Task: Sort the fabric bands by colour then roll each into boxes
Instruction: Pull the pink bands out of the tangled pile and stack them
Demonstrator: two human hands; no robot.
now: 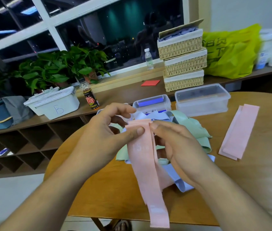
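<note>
We count three wicker baskets (181,47) (186,65) (183,84) (all in one stack), two clear boxes (152,99) (202,104) in plain view and two bottles (149,60) (90,97). We see two hands (108,130) (173,140) and one yellow-green bag (228,54).

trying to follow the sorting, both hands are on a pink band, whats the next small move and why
Probably carry the pink band right and lay it on the pink pile. The left hand and right hand pinch its top end, and matching bands lie flat there, while green bands and blue bands lie mixed beneath.
</note>
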